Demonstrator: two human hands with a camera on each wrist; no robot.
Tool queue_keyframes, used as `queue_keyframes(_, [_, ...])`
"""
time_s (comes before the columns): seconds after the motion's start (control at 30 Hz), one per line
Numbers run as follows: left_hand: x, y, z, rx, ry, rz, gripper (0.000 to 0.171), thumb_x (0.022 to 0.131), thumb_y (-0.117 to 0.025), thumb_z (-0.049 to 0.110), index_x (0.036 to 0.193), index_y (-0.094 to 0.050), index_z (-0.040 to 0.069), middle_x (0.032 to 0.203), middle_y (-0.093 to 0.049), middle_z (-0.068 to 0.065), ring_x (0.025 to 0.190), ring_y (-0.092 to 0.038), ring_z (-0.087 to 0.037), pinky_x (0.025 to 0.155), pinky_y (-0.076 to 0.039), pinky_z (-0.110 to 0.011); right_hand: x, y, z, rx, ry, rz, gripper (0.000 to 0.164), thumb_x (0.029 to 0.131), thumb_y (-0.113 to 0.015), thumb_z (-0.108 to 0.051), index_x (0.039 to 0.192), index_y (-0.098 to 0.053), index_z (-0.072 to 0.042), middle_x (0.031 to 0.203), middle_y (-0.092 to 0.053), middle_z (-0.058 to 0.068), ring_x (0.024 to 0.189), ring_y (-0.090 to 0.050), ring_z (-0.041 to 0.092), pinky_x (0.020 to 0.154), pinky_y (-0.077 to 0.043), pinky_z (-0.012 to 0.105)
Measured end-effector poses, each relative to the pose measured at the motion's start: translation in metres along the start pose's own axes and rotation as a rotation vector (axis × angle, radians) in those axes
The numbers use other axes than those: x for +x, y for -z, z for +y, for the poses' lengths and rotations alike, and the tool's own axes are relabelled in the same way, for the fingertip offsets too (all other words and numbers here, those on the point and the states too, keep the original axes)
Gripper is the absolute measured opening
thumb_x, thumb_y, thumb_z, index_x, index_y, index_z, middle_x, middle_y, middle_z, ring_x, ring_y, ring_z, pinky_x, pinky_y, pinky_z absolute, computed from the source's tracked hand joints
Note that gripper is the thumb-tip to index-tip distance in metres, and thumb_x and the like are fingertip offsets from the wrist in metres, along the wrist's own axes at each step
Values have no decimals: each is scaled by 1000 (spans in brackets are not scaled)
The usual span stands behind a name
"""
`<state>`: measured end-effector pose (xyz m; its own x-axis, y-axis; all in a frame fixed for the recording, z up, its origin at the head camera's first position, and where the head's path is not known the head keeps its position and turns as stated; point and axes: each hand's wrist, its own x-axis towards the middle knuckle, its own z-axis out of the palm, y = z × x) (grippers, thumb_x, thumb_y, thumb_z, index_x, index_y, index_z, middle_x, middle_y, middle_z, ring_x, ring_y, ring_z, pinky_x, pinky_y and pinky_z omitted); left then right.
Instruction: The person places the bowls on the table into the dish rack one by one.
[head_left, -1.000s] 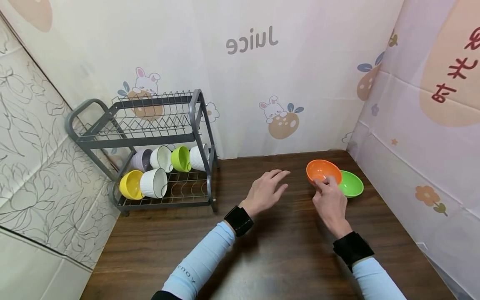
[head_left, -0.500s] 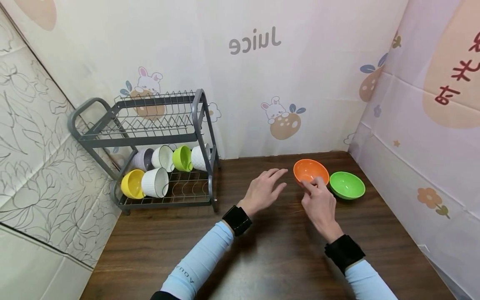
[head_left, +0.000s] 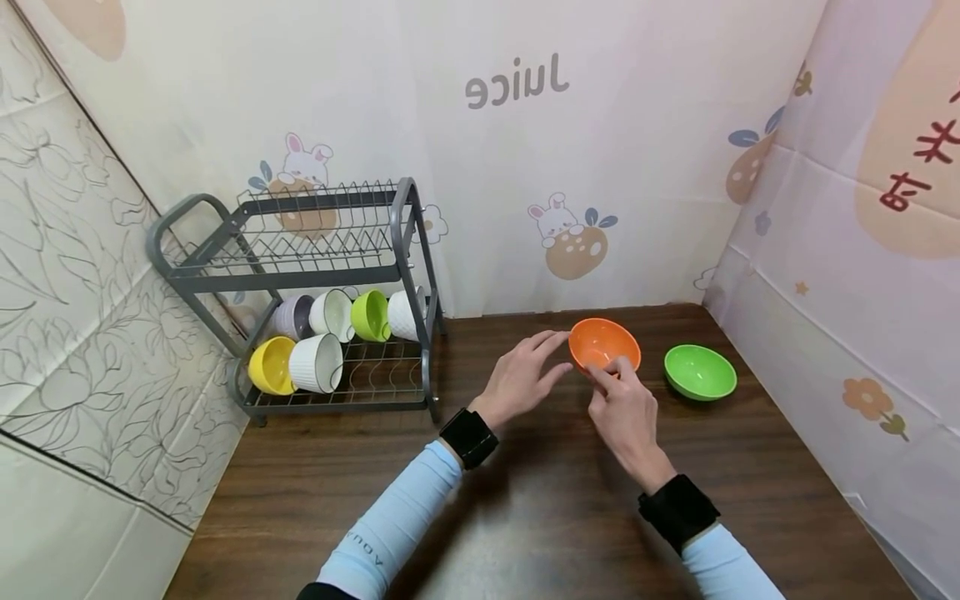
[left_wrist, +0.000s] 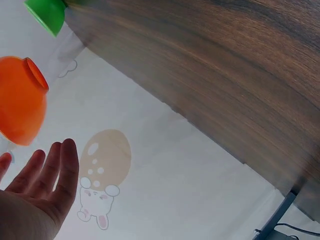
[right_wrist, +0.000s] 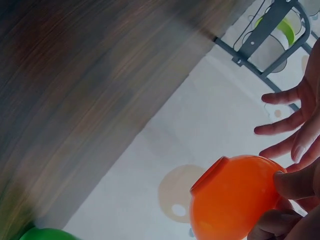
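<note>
Orange bowl (head_left: pixel 604 344): plain glossy plastic, round, deep, no pattern; tilted, lifted off table (head_left: pixel 525 517) nr back edge, right of centre. Right hand (head_left: pixel 622 408) pinches near rim, fingers curled on outside wall. Left hand (head_left: pixel 521 379) just beside bowl, fingers straight, spread, holding nothing. Green bowl (head_left: pixel 700 372) sits apart, nr back right corner. Dish rack (head_left: pixel 300 275) w/ cups at back left.

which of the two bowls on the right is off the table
The orange bowl, pinched in the right hand; the green bowl sits on the table.
</note>
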<state>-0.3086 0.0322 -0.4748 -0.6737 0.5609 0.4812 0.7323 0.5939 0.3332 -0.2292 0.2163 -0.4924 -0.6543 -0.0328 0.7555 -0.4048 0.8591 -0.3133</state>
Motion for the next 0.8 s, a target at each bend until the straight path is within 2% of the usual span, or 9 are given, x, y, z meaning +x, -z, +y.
queue_keyframes(0.23, [-7,3,-4,-31,4,-3,63,102,-70,44,158,-50,25,158,-50,-4,135,-57,-22,103,-54,-36,1,0,-14,39,37,15,34,81,-71,17,108,-81,1,91,-52,13,54,-42,17,47,-35,31])
queue_keyframes(0.5, [-11,4,-9,-57,-3,-18,67,101,-69,46,160,-47,24,163,-45,-4,139,-54,-21,107,-50,-34,3,-2,-24,61,60,31,28,82,-76,15,107,-81,2,89,-53,11,55,-45,15,46,-37,30])
queue_keyframes(0.8, [-15,9,-16,-98,-24,43,78,92,-80,44,160,-47,24,165,-43,-6,138,-55,-23,106,-50,-31,3,-6,-35,117,65,38,22,85,-76,11,105,-82,1,89,-53,9,58,-52,21,48,-43,34])
